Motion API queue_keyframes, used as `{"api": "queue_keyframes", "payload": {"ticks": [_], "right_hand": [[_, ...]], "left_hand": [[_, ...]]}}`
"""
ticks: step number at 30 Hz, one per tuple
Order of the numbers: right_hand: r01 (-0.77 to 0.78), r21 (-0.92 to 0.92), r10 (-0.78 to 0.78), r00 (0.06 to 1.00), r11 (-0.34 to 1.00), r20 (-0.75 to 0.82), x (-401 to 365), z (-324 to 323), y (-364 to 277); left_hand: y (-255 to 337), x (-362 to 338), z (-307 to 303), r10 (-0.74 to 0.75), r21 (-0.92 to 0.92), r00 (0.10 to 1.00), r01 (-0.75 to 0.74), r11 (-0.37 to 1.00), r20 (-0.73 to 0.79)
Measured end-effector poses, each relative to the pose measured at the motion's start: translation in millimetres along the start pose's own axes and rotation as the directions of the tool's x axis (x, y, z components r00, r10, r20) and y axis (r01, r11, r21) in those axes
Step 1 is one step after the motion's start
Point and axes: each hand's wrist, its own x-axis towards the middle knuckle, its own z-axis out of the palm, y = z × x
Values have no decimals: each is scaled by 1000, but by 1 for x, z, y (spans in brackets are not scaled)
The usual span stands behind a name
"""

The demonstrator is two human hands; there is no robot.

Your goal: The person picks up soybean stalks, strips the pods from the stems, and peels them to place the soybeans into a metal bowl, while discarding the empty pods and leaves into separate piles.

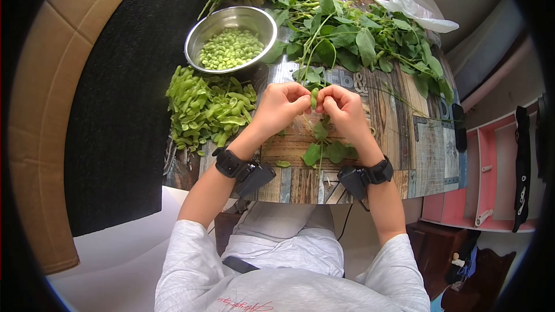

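Left hand [283, 104] and right hand [344, 107], both mine, clamped on green pod [314, 99] above desk [387, 133]; from pod, metal bowl [225, 18] of beans [231, 49] at ten o'clock, pod heap [209, 107] at nine, leafy stems [361, 37] at one.

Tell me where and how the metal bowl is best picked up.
Probably hold the metal bowl by its thin rim, pinched from the left and kept level. The rim stands exposed there, while the pile of pods lies at the near side and leafy stems crowd the right. The beans inside are loose, so tilting could spill them.
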Motion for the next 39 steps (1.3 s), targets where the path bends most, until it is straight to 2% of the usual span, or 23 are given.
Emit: {"api": "queue_keyframes", "payload": {"ticks": [2, 3, 5, 8, 12, 14, 18, 20, 24, 26, 30, 32, 33, 35, 39], "right_hand": [[100, -171, -101, 995, 980, 3, 1, 0, 0], [101, -171, -102, 995, 980, 5, 1, 2, -2], [210, -356, -245, 968, 910, -54, 0, 6, -9], [280, -405, -330, 942, 870, -57, 0, 8, -12], [250, -289, -288, 953, 924, -95, 1, 8, 2], [292, -230, -328, 934, 928, -139, 2, 9, 5], [268, -171, -292, 947, 948, -136, -1, 11, -1], [180, -59, -186, 976, 982, -111, -2, 9, -3], [154, 31, -151, 986, 988, -73, -1, 5, -1], [80, 57, -76, 994, 995, -74, -1, 5, -3], [144, 22, -141, 985, 989, -101, -1, 10, -7], [241, -173, -256, 964, 955, -70, -1, 8, -3], [241, -173, -256, 964, 955, -71, 0, 8, -4], [325, -360, -355, 935, 874, -17, 0, 7, -6], [321, -322, -351, 936, 891, -37, 0, 9, -5]], "left_hand": [[2, 0, 0, 3, -3, 999, -3, 1000, -36], [1, 0, 0, 3, -3, 999, -3, 1000, -38], [0, 1, 0, 3, 48, 996, 1, 999, -91], [5, -2, 5, 89, 132, 991, -75, 988, -102], [8, -4, 6, 161, 212, 985, -144, 966, -66], [7, -4, 6, 128, 149, 989, -116, 982, -74], [-1, -2, 6, 125, 112, 989, -115, 987, -84], [-1, -2, 6, 62, -49, 995, -66, 997, -79], [5, -2, 4, -28, -191, 999, 22, 981, -26], [4, -2, 2, -66, -300, 998, 70, 951, 23], [5, -3, 6, -85, -286, 996, 80, 955, -4], [4, -2, 9, 13, -198, 999, -22, 980, -50], [4, -2, 8, 12, -198, 999, -22, 980, -50], [4, -2, 7, 51, -103, 998, -54, 993, -24], [-2, 1, 5, 59, -111, 998, -58, 992, 2]]}}
